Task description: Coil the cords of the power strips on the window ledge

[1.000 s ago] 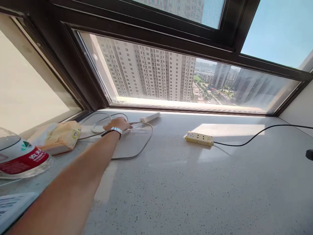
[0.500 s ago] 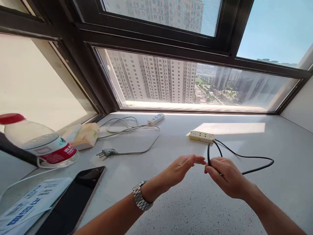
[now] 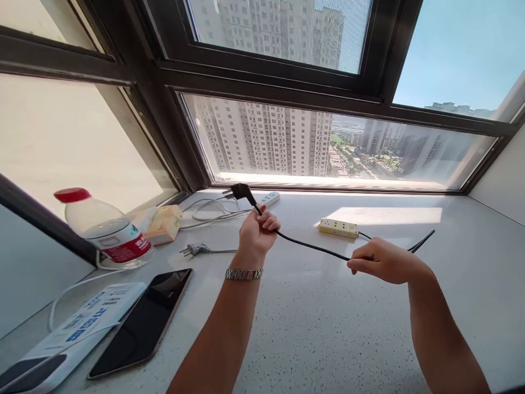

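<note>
My left hand [image 3: 258, 230] is closed around a black power cord [image 3: 314, 248], just below its black plug [image 3: 241, 191], whose prongs point left. My right hand [image 3: 383, 260] grips the same cord farther along, so a slightly sagging length runs between my hands. Beyond the right hand, a looped part of the cord sticks out to the right. The cord leads from a yellowish power strip [image 3: 338, 228] lying on the white speckled sill. Behind my left hand lies a white power strip [image 3: 270, 198], partly covered by the fingers.
Left of my hands lie a grey plug [image 3: 196, 250] and its coiled grey cord [image 3: 209, 205]. A red-capped bottle [image 3: 118, 238], a paper-like packet [image 3: 166, 224], a dark phone [image 3: 143, 323] and a white printed box-like item [image 3: 88, 328] are at left. Window frames [image 3: 328, 189] border the back.
My left hand, open before, has closed on the black cord and moved up and left with the plug. My right hand stays on the cord. The view has shifted slightly left.
</note>
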A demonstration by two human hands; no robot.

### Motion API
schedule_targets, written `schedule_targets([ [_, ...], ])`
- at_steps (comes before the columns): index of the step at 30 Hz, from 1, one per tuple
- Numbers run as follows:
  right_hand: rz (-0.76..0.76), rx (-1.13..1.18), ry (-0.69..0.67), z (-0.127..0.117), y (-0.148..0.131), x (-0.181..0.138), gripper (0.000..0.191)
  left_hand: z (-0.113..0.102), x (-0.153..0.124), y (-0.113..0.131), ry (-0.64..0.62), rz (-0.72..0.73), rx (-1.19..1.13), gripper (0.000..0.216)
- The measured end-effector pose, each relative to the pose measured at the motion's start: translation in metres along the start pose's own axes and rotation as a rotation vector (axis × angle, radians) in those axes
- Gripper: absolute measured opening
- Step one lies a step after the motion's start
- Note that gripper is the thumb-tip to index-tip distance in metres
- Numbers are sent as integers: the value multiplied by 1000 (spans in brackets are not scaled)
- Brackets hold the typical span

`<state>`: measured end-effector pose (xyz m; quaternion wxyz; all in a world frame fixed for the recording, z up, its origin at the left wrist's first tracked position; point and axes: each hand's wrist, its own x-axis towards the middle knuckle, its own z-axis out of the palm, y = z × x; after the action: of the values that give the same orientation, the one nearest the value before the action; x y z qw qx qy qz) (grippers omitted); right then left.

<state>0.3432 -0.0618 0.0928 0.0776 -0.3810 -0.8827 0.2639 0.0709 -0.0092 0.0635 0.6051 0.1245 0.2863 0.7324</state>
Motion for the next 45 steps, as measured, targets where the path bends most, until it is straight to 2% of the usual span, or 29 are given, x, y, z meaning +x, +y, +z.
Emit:
schedule_targets([
  [2, 45, -80, 80, -3, -5, -10, 40, -9, 8, 8, 112, 46, 18, 29],
  [7, 74, -242, 241, -1, -15, -41, 41, -24, 16, 33, 243, 213, 69, 27],
  [10, 94, -260, 391, -7, -13, -61, 33, -26, 18, 42, 334, 373, 158, 20],
  [12, 66, -250, 509, -10, -13, -68, 28, -22, 18, 40, 351, 513, 259, 13],
  [14, -51, -193, 606, -9, -16, -67, 26, -14, 12, 32, 266, 648, 386, 8],
  [16, -236, -89, 653, -3, -22, -59, 23, -2, -1, 15, 56, 696, 507, 9],
  [18, -392, 12, 689, 6, -27, -45, 21, 10, -21, -6, -209, 656, 622, 15],
  [20, -453, 76, 747, 13, -29, -30, 18, 19, -44, -27, -430, 627, 741, 18],
  [23, -496, 127, 814, 20, -26, -13, 14, 26, -73, -48, -629, 621, 811, 21],
  [26, -518, 210, 881, 26, -20, 0, 15, 27, -86, -58, -712, 576, 829, 28],
  [29, -410, 345, 959, 38, -19, 9, 16, 25, -87, -64, -772, 556, 890, 32],
  [33, -308, 554, 1063, 55, -25, 17, 24, 20, -84, -74, -861, 623, 922, 32],
  [37, -334, 735, 1020, 61, -36, 17, 27, 16, -84, -85, -877, 716, 899, 29],
  [42, -393, 733, 1073, 58, -42, 14, 31, 22, -87, -82, -878, 827, 846, 18],
  [45, -348, 755, 960, 54, -37, 14, 33, 25, -87, -72, -838, 924, 809, 19],
])
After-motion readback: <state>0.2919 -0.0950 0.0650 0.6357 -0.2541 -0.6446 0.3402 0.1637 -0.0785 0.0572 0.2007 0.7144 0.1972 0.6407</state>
